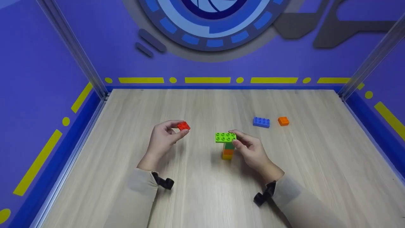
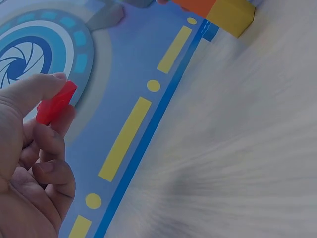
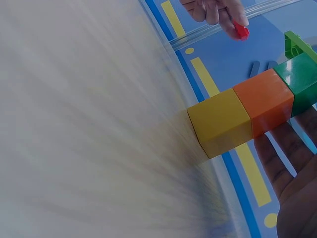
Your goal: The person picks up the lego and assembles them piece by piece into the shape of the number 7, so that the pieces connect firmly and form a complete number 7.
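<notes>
While stack (image 1: 227, 152) stands upright, lime brick (image 1: 225, 138) crosswise, jutting left

red brick (image 1: 183, 126) held aloft, upright yellow-orange-green stack (image 1: 227, 152), studded lime brick (image 1: 225, 137) on top, overhanging left

Head view: even, muted light; sheen on pale wood-grain tabletop (image 1: 202, 196), soft shadow beside stack of coloured plastic blocks (image 1: 227, 152) | Wrist views: hazy, low-contrast, tabletop smeared | Left wrist: detail lost on red plastic brick (image 2: 57, 103) | Right wrist: glint on green plastic block (image 3: 301, 82)
</notes>
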### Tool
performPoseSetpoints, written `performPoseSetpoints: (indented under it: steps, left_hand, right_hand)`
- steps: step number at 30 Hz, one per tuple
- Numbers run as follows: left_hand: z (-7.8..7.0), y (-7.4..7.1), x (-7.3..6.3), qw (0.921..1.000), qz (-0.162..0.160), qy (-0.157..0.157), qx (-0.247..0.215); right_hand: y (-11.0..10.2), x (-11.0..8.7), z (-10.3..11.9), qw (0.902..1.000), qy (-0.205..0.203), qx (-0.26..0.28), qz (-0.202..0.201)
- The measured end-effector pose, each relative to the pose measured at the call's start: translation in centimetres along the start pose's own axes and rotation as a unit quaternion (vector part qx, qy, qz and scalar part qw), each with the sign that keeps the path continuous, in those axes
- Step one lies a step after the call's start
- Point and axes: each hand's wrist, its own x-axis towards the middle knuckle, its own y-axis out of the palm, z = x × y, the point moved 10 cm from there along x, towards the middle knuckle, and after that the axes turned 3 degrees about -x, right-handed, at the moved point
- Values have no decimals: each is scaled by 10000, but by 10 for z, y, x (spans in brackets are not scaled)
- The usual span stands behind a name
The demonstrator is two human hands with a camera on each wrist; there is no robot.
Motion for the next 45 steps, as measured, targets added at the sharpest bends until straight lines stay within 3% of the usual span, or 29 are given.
performPoseSetpoints:
  steps: [10,28,36,45]
  left_hand:
    - [-6,13,-2,9990,287,335,43]
    - [-9,38,-11,9979,575,140,273]
    - [-12,43,-12,9975,661,180,189]
    - [-30,56,-7,9947,877,538,-34]
  right_hand:
    - [0,0,-1,10000,37,-10,-23]
    - [-1,-1,-5,9997,136,-174,-38]
    - [-1,-2,-2,9999,-48,-132,-50]
    - [-2,-2,0,9998,-89,-165,-108]
